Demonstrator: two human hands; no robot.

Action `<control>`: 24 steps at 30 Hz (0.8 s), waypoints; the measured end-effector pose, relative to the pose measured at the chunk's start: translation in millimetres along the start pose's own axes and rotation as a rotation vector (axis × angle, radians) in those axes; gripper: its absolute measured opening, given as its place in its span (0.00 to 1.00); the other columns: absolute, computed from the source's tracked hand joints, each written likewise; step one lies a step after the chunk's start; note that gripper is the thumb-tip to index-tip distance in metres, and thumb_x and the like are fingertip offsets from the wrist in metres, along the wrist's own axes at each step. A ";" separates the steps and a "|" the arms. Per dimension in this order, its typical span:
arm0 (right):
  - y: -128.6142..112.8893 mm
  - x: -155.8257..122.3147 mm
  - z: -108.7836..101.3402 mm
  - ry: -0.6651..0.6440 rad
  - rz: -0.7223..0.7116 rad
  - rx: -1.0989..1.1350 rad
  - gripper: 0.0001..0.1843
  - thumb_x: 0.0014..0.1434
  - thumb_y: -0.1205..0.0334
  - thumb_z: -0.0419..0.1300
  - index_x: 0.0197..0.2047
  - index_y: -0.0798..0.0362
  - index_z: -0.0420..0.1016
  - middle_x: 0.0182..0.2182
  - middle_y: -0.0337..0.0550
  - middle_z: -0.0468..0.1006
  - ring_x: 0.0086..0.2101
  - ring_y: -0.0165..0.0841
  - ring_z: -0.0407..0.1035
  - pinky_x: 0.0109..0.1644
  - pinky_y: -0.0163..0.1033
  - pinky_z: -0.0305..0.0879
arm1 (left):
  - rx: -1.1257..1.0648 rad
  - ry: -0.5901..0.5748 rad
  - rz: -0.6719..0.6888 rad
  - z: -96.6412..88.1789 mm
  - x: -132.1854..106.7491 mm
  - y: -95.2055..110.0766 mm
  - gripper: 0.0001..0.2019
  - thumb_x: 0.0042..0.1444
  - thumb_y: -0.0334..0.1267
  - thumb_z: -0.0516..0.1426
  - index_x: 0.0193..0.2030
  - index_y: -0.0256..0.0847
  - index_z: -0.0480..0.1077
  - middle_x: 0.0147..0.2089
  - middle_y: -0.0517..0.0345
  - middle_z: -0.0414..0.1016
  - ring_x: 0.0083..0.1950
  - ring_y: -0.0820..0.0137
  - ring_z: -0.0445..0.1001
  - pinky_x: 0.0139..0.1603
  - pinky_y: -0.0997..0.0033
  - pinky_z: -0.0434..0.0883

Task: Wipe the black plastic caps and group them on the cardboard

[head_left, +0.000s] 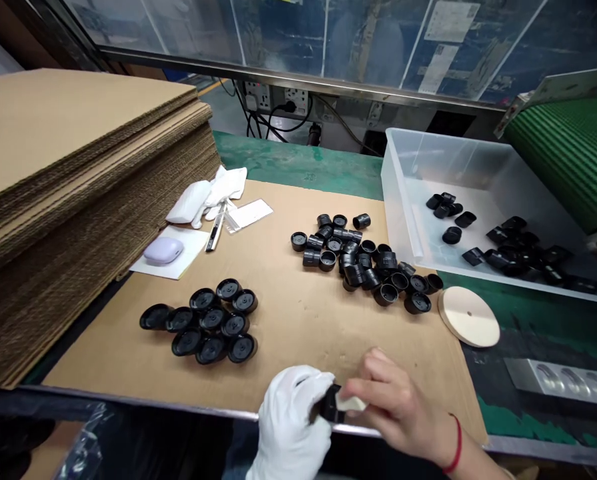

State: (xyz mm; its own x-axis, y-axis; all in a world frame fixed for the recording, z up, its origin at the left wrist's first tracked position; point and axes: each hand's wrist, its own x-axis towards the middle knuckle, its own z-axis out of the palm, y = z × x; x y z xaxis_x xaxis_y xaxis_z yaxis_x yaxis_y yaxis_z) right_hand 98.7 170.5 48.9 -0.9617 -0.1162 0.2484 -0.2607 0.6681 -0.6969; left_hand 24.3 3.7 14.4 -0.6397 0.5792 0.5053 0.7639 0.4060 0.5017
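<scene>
My left hand (pixel 291 417), in a white glove, is closed around a small black cap (pixel 331 405) at the near edge of the cardboard sheet (pixel 298 320). My bare right hand (pixel 395 410), with a red string at the wrist, pinches a small white piece (pixel 352 403) against that cap. A loose pile of black caps (pixel 363 260) lies ahead on the sheet. To the left, several black caps (pixel 208 321) stand packed together in a neat cluster.
A tall stack of cardboard sheets (pixel 78 200) fills the left. A clear plastic bin (pixel 478 213) with black caps sits at the right, below a green conveyor (pixel 568 153). Spare white gloves (pixel 208 197), a knife (pixel 215 232), a lilac case (pixel 163 251) and a round wooden disc (pixel 469 316) lie about.
</scene>
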 end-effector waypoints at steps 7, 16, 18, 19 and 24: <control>-3.0 7.8 9.8 -0.004 -0.055 0.045 0.10 0.64 0.62 0.53 0.43 0.51 0.74 0.27 0.39 0.65 0.30 0.31 0.60 0.38 0.38 0.57 | 0.006 -0.087 0.061 -2.4 3.9 -1.4 0.06 0.52 0.36 0.54 0.36 0.42 0.71 0.30 0.57 0.77 0.31 0.69 0.76 0.32 0.70 0.74; 3.3 4.3 8.9 0.041 -0.052 0.116 0.12 0.64 0.58 0.53 0.41 0.52 0.76 0.25 0.38 0.63 0.29 0.31 0.59 0.37 0.38 0.57 | -0.070 -0.056 0.002 -1.1 2.7 4.1 0.07 0.50 0.33 0.55 0.37 0.42 0.70 0.31 0.57 0.76 0.31 0.68 0.74 0.31 0.66 0.74; 4.3 0.3 9.0 0.068 -0.004 0.114 0.11 0.63 0.56 0.55 0.41 0.53 0.76 0.24 0.37 0.62 0.28 0.30 0.59 0.36 0.38 0.57 | -0.061 -0.050 -0.002 -0.5 1.1 3.9 0.09 0.50 0.30 0.56 0.39 0.42 0.71 0.33 0.55 0.76 0.33 0.68 0.75 0.34 0.66 0.75; 4.5 -0.8 9.5 0.085 0.012 0.112 0.11 0.63 0.56 0.56 0.40 0.53 0.76 0.24 0.37 0.62 0.28 0.30 0.59 0.36 0.38 0.57 | -0.060 -0.044 -0.003 -0.6 1.2 3.9 0.10 0.50 0.29 0.56 0.40 0.42 0.71 0.33 0.55 0.76 0.33 0.69 0.75 0.35 0.66 0.75; 4.3 -1.9 12.3 0.106 -0.045 0.099 0.11 0.64 0.58 0.53 0.41 0.52 0.76 0.25 0.38 0.64 0.28 0.30 0.60 0.37 0.39 0.57 | -0.090 -0.064 0.035 -2.8 5.2 3.7 0.07 0.51 0.33 0.55 0.37 0.42 0.70 0.30 0.57 0.75 0.30 0.70 0.74 0.31 0.68 0.74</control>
State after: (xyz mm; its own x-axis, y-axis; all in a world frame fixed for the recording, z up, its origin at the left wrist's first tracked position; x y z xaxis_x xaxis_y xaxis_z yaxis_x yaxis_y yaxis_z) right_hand 98.4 164.5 37.2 -0.9358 -0.0630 0.3469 -0.3157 0.5879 -0.7447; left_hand 23.6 6.2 20.9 -0.6037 0.6371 0.4792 0.7732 0.3213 0.5468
